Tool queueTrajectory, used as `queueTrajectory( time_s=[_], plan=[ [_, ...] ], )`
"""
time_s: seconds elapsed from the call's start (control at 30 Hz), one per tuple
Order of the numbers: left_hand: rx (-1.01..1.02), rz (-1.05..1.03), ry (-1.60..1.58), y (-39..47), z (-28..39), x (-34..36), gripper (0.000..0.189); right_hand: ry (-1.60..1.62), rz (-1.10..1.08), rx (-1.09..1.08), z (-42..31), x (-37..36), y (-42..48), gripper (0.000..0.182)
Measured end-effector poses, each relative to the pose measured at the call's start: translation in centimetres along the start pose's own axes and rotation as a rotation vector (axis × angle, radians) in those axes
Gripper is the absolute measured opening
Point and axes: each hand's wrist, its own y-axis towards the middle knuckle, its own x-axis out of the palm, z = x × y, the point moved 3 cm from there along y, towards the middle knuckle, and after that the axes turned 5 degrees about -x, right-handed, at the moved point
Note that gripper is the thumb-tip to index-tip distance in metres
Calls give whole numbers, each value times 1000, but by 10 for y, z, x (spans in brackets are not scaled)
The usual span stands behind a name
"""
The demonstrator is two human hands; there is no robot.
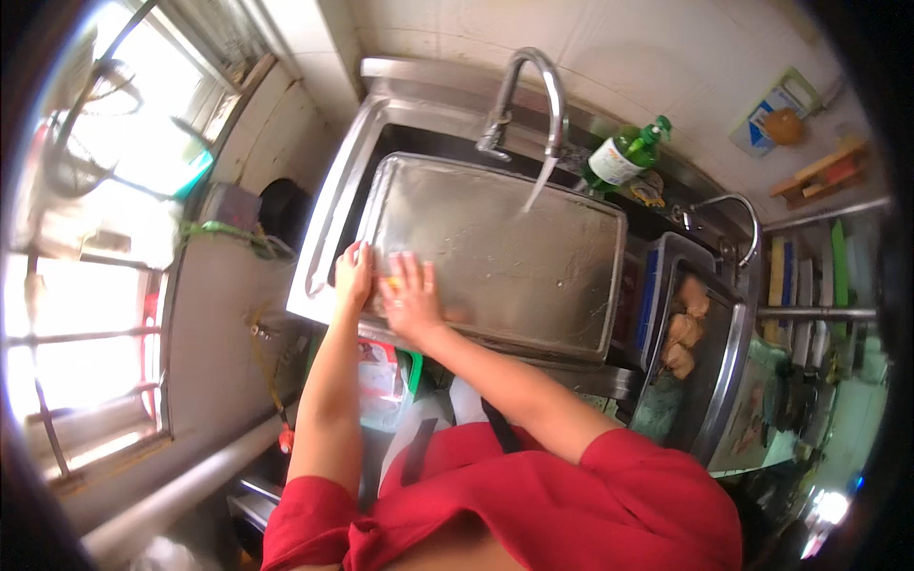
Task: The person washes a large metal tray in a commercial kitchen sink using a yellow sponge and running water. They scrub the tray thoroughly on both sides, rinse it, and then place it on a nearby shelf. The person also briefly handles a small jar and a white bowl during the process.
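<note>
A large rectangular metal tray (pixel 493 264) lies in the stainless steel sink (pixel 335 207), wet on its surface. Water runs onto it from a curved chrome faucet (pixel 550 93). My left hand (pixel 354 275) grips the tray's left rim near the front corner. Flat against the tray beside it rests my right hand (pixel 410 296), fingers spread; a small bit of something yellow shows under its fingers, and I cannot tell what it is or whether the hand holds it.
A green pump bottle (pixel 618 160) stands behind the sink at the right, near a second faucet (pixel 742 214). Further right, a dark tray (pixel 714 335) holds several pale brown lumps of food (pixel 684 330). Below the sink's front edge is a plastic bin with a green rim (pixel 414 367).
</note>
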Motion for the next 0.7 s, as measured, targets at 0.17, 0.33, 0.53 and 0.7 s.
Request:
queueTrajectory(
  time_s=[0.17, 0.33, 0.53, 0.7],
  plan=[
    [-116, 86, 281, -20, 26, -10, 63, 121, 6, -49, 61, -8, 31, 39],
    [-138, 100, 265, -23, 25, -14, 66, -55, 119, 332, 202, -66, 4, 45],
    [-131, 79, 260, -31, 43, -17, 61, -368, 109, 676, 334, -101, -47, 45],
    [-124, 123, 277, -38, 48, -24, 58, -321, 122, 889, 304, -86, -10, 49]
  ],
)
